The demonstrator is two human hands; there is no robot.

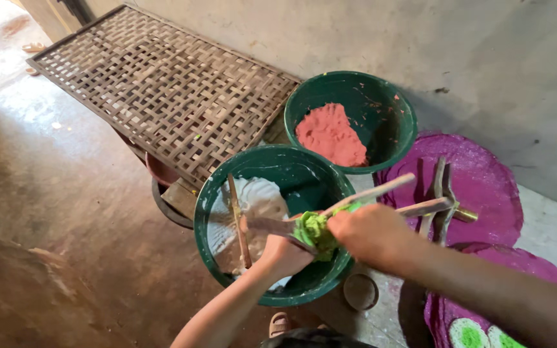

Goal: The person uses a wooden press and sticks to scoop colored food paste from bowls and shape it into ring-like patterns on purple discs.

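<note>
Concrete floor (66, 187), grey wall; both hands (330, 241) closed on green lump (314, 229) and wooden tool (381, 193), above green basin (214, 193).

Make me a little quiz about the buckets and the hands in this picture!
1. True or false: the green bucket nearest the wall holds pinkish-red powder.
2. Which colour is the lump pressed between the left hand and the right hand? A) blue B) bright green C) yellow
3. Fill in: the flat thing beside the buckets, behind them, is a woven ____.

Key
1. True.
2. B: the bright green lump sits between both hands, held over the near bucket with white paste in it.
3. Mat: a woven lattice mat.
</note>
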